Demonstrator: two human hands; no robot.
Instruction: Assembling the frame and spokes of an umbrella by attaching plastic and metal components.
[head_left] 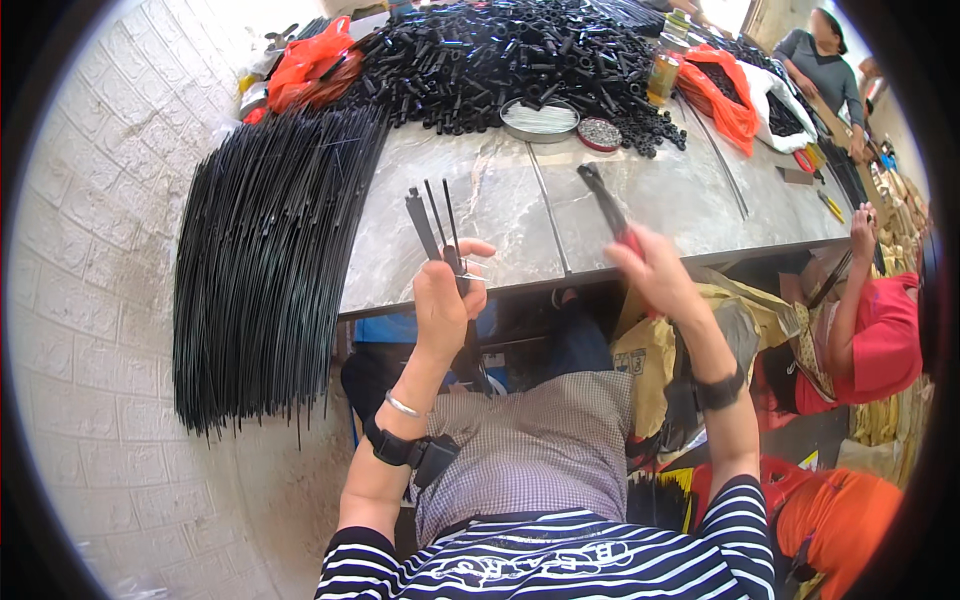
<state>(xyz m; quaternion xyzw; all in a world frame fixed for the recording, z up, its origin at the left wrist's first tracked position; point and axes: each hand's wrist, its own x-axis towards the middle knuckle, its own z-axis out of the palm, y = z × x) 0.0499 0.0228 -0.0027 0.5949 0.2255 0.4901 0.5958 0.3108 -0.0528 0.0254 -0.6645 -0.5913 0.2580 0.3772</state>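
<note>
Upright in my left hand [440, 305], whose fingers are closed, are several thin black rods [437, 222] and a flat, wider black strip. Thin silvery pins [471, 271] stick out between those fingers. My right hand [655, 272] grips red-handled pliers [607, 205], slightly blurred, with their dark jaws pointing up and away over the table [480, 175]. The two hands are apart, above the table's near edge. Beyond them stand a round tin of thin white pins [541, 121] and a smaller red tin of tiny silvery parts [599, 134].
A large heap of black tubular parts [480, 60] covers the table's far side. Long black rods [270, 270] hang over its left edge, beside a white brick-patterned wall [90, 250]. Orange bags [735, 95] lie at the back. Other people [880, 345] sit and stand at the right.
</note>
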